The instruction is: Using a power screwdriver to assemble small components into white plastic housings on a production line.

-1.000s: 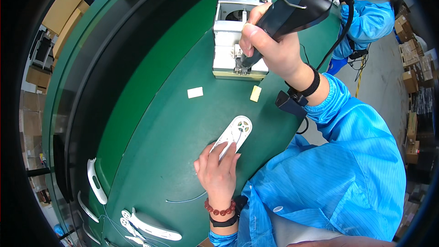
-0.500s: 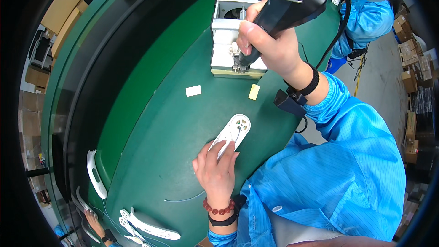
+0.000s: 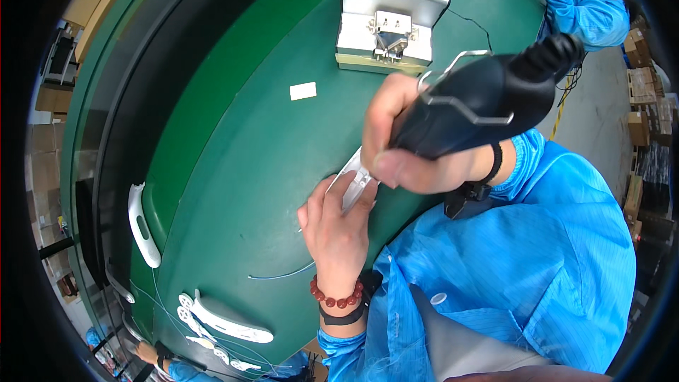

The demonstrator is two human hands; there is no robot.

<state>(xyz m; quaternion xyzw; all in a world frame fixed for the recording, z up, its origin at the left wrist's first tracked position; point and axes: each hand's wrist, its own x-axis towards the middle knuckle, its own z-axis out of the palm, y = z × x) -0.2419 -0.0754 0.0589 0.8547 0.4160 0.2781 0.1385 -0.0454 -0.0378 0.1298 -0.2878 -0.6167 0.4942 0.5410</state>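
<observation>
My right hand [image 3: 417,168] is wrapped round a black electric screwdriver [image 3: 477,110] with wire hanger loops and a coiled cord. The screwdriver's lower end is hidden behind my fingers, over the far end of a long white plastic part [image 3: 356,192]. My left hand [image 3: 332,230] pinches this part between thumb and fingers against the green table. Beyond both hands stands a white and grey screw feeder [image 3: 392,39]. A thin cable [image 3: 283,274] runs out from under my left wrist.
To the left lies a curved white shell [image 3: 143,226]. Another shell [image 3: 233,322] sits near the lower edge with small white wheeled parts [image 3: 187,311] and wires. A white label [image 3: 303,91] lies near the feeder. Co-workers in blue are at upper right [image 3: 598,18] and lower left [image 3: 148,354].
My right hand has brought the screwdriver from the screw feeder down and nearer, over the white part. My left hand keeps its hold on the part. The whole view has shifted slightly.
</observation>
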